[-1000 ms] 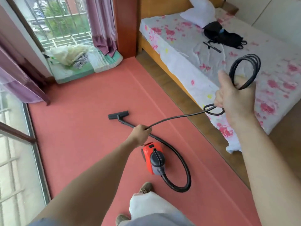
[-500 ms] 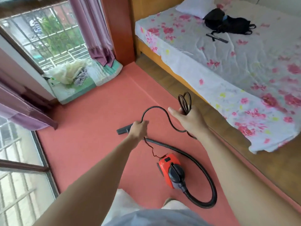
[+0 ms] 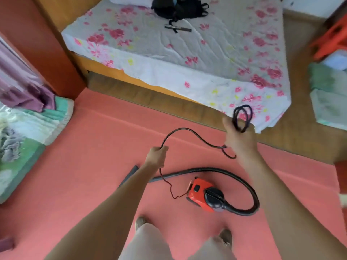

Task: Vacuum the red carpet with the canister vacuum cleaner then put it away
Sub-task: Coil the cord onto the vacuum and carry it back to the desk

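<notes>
The small red and black canister vacuum (image 3: 205, 195) lies on the red carpet (image 3: 78, 184) just ahead of my feet. Its black hose (image 3: 242, 182) curls from the right side around to the left, and the floor nozzle end (image 3: 129, 175) is partly hidden behind my left forearm. My right hand (image 3: 238, 136) is closed around a coiled bundle of the black power cord (image 3: 242, 117), held above the carpet's edge. My left hand (image 3: 156, 156) grips the same cord (image 3: 180, 131) farther along; a thin red stretch of cord runs down to the vacuum.
A bed (image 3: 187, 53) with a flowered sheet stands beyond the carpet, with a black bag (image 3: 178, 6) on it. A strip of wooden floor (image 3: 169, 102) separates bed and carpet. Folded bedding (image 3: 28, 132) lies at the left, purple curtains (image 3: 20, 87) above it. Stacked items (image 3: 330, 81) stand at the right.
The view has swung right toward the bed. My right hand with the coil has risen and moved right; the loop between my hands has widened. The vacuum stays put.
</notes>
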Demonstrator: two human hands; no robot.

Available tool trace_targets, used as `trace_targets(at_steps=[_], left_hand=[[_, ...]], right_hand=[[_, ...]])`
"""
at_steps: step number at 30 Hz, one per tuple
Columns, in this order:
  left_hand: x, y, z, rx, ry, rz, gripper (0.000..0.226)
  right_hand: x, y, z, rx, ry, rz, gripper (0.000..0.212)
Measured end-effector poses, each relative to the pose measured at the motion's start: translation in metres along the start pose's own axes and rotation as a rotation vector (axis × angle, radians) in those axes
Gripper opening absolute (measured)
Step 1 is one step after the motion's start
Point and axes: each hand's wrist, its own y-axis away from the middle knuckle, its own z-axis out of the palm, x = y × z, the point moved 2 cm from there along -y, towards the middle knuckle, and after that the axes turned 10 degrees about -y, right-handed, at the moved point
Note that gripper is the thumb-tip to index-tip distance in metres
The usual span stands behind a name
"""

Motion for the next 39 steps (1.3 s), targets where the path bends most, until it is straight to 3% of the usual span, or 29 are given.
trace_targets(at_steps=[2, 5, 8, 11, 14, 16, 18, 21, 25, 28, 31, 35, 37, 39], left_hand=[[-0.009, -0.013, -0.008, -0.058, -0.223, 0.081, 0.043], [-0.014, -0.019, 0.006, -0.161, -0.396, 0.147, 0.045], [0.000, -0.014, 0.036, -0.154, -0.352, 0.152, 0.047], [0.018, -0.016, 0.069, -0.180, -0.143, 0.106, 0.046], [0.028, -0.021, 0.095, -0.211, 0.124, 0.078, 0.032], [0.028, -0.034, 0.119, -0.223, 0.153, 0.130, 0.022], [0.022, -0.053, 0.147, -0.198, 0.042, 0.248, 0.028], [0.007, -0.097, 0.196, -0.179, -0.220, 0.491, 0.057], [-0.025, -0.147, 0.246, -0.222, -0.555, 0.844, 0.050], [-0.065, -0.191, 0.281, -0.164, -0.769, 0.985, 0.042], [-0.102, -0.217, 0.303, -0.033, -0.907, 1.111, 0.030], [-0.143, -0.234, 0.322, 0.020, -1.101, 1.236, 0.018], [-0.159, -0.244, 0.326, 0.023, -1.193, 1.276, 0.010], [-0.170, -0.253, 0.328, 0.003, -1.248, 1.306, 0.007]], right_hand=[[-0.032, -0.005, -0.026, 0.149, -0.397, 0.073, 0.047], [-0.074, 0.001, -0.062, 0.209, -0.536, -0.006, 0.049], [-0.085, 0.013, -0.083, 0.249, -0.617, 0.025, 0.048], [-0.061, 0.021, -0.098, 0.255, -0.578, 0.114, 0.048], [0.001, 0.024, -0.107, 0.200, -0.511, 0.245, 0.046], [0.056, 0.025, -0.101, 0.149, -0.511, 0.357, 0.043], [0.116, 0.021, -0.089, 0.085, -0.445, 0.442, 0.042], [0.205, 0.010, -0.061, -0.008, -0.315, 0.497, 0.045], [0.317, -0.009, -0.036, 0.026, -0.350, 0.485, 0.065], [0.399, -0.021, -0.033, 0.017, -0.513, 0.483, 0.085], [0.469, -0.029, -0.035, -0.080, -0.665, 0.461, 0.087], [0.520, -0.041, -0.020, -0.202, -0.719, 0.542, 0.079], [0.539, -0.046, -0.022, -0.226, -0.586, 0.570, 0.063], [0.551, -0.036, -0.021, -0.355, -0.389, 0.530, 0.044]])
